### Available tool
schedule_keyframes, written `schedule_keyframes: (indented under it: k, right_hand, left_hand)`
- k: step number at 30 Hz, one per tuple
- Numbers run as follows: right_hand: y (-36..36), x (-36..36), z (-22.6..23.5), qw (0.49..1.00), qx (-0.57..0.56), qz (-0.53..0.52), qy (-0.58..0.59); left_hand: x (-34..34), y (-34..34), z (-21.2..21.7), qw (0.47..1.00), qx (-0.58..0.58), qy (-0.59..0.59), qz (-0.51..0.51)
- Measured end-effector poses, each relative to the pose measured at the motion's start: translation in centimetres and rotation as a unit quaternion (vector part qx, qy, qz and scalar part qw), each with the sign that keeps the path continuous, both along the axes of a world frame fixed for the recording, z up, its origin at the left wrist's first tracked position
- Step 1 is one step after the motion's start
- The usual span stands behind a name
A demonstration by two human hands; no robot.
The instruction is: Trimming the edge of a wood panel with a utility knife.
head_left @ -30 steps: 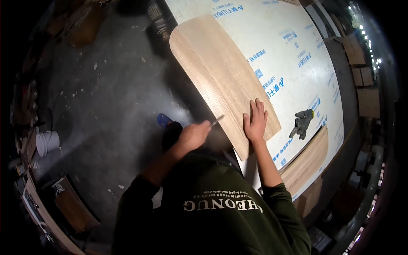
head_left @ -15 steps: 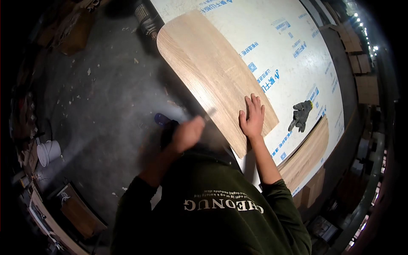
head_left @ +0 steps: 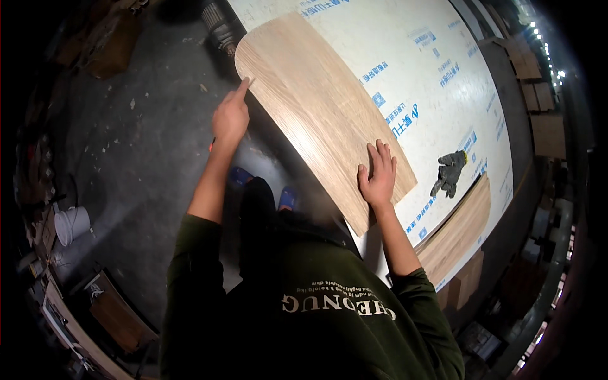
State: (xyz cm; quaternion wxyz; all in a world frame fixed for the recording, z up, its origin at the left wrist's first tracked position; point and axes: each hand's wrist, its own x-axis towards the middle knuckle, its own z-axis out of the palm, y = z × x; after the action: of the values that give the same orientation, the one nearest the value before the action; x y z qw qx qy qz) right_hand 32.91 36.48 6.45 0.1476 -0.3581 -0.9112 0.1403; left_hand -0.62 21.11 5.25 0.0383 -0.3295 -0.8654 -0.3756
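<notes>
- We are pressing our right hand flat, fingers spread and gripping nothing, on the near end of the rounded wood-grain panel.
- We are reaching our left hand out to the panel's left edge near its far rounded corner; the forefinger is pointing and touching that edge, while the other fingers are curled in. We cannot tell whether anything small is lying in that palm.
- The panel is lying slantwise on the white film-covered sheet, with its left edge overhanging the grey floor.
- A pair of grey work gloves is resting on the white sheet, just right of our right hand and apart from it.
- A second wood-grain board is showing under the sheet's near right edge.
- A white bucket is standing on the floor, well apart to the left.
</notes>
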Motion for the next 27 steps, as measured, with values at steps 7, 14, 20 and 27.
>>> schedule_keyframes:
  k: [7,14,20,27]
  right_hand:
    - [0.2,0.1,-0.1,1.0,-0.003,-0.005,-0.002]
    - [1.0,7.5,0.5,0.995,-0.042,0.081,-0.039]
    - [0.6,5.0,0.1,0.996,-0.013,0.075,-0.037]
    - [0.0,0.3,-0.5,0.999,0.014,0.039,-0.001]
  left_hand:
    - [11.5,-1.4,-2.8,0.987,-0.028,0.061,-0.144]
    - [20.0,-5.5,-0.4,0.946,0.031,-0.129,-0.296]
    - [2.7,-0.1,-1.1,0.996,-0.014,0.017,-0.086]
    - [8.7,-1.3,-2.2,0.985,0.016,-0.006,-0.17]
